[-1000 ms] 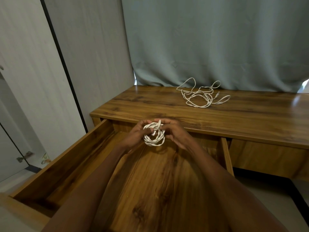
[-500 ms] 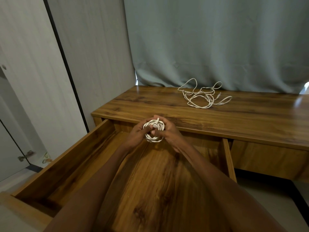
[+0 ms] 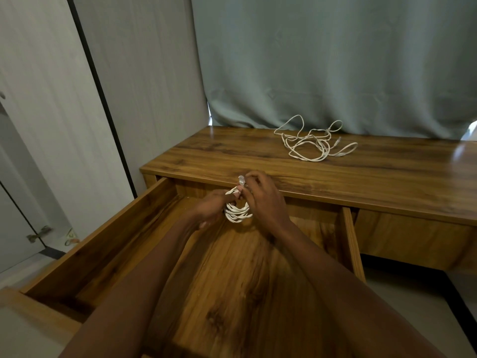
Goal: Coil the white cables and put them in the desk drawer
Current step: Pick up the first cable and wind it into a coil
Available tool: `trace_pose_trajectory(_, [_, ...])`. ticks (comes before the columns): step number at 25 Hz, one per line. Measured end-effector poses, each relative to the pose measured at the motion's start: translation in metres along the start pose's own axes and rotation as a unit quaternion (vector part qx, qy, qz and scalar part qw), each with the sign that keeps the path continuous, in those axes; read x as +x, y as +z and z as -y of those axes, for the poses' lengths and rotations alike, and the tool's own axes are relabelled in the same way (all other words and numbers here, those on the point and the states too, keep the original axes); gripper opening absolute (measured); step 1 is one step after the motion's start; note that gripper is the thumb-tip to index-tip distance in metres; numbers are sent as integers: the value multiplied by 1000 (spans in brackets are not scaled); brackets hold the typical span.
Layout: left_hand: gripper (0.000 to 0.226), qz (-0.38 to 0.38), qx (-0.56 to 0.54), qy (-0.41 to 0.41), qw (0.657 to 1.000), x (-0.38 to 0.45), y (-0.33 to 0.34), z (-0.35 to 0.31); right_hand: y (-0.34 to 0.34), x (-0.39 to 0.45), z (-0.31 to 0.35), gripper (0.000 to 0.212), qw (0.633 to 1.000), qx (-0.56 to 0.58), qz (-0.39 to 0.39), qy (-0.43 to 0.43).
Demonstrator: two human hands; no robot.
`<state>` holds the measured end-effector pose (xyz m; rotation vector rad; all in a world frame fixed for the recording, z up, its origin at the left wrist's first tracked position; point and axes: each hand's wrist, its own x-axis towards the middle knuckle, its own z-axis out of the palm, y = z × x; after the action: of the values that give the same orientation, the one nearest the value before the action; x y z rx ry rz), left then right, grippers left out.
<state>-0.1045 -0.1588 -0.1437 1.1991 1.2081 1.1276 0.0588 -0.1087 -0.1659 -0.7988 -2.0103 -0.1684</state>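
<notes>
Both hands meet above the open drawer (image 3: 103, 244): the left hand (image 3: 210, 206) grips the coiled cable (image 3: 237, 211), the right hand (image 3: 263, 200) pinches its plug end near the desk (image 3: 387, 182) edge. A second loose cable (image 3: 312, 146) lies well apart by the curtain (image 3: 335, 60).

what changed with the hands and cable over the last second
The right hand has lifted the cable's plug end above the coiled cable, pulling it up from the bundle; the left hand keeps its grip on the coil. The loose cable on the desk and the open drawer are unchanged.
</notes>
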Motion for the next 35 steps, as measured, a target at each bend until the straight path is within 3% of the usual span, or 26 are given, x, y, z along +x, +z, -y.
trace_pose_trajectory(2, [35, 0, -21, -14, 1000, 1, 0, 0, -4, 0, 4, 33, 1000, 1, -19, 1])
trace_pose_trajectory(4, [37, -4, -15, 1, 1000, 3, 2, 3, -7, 3, 8, 28, 995, 60, -30, 68])
trace_pose_trajectory(6, [34, -21, 63, 61, 996, 4, 6, 3, -7, 8, 8, 25, 980, 112, -54, 157])
trace_pose_trajectory(9, [38, -12, 221, 155, 963, 5, 15, 5, -9, 16, 2, 23, 931, 201, -69, 295])
trace_pose_trajectory(11, [41, -6, 289, 189, 938, 3, 20, 5, -13, 20, -2, 19, 861, 306, -56, 401])
trace_pose_trajectory(14, [46, -4, 353, 274, 895, 2, 25, 6, -35, 29, -4, 14, 683, 482, -2, 549])
trace_pose_trajectory(16, [46, -8, 385, 331, 861, 3, 29, 10, -45, 30, -10, 22, 648, 505, 44, 568])
trace_pose_trajectory(19, [41, -20, 415, 362, 835, 2, 29, 16, -48, 27, -12, 28, 653, 509, 71, 556])
trace_pose_trajectory(26, [34, -105, 405, 380, 825, 8, 25, 20, -20, 19, -11, 26, 744, 457, 9, 487])
trace_pose_trajectory(29, [32, -138, 391, 366, 833, 7, 20, 19, -17, 18, 0, 14, 793, 442, 66, 413])
trace_pose_trajectory(32, [31, -145, 396, 360, 832, 5, 9, 21, -10, 16, 9, 32, 853, 376, 163, 323])
trace_pose_trajectory(35, [28, -149, 401, 353, 832, 6, 8, 24, -7, 15, 6, 39, 890, 310, 183, 280])
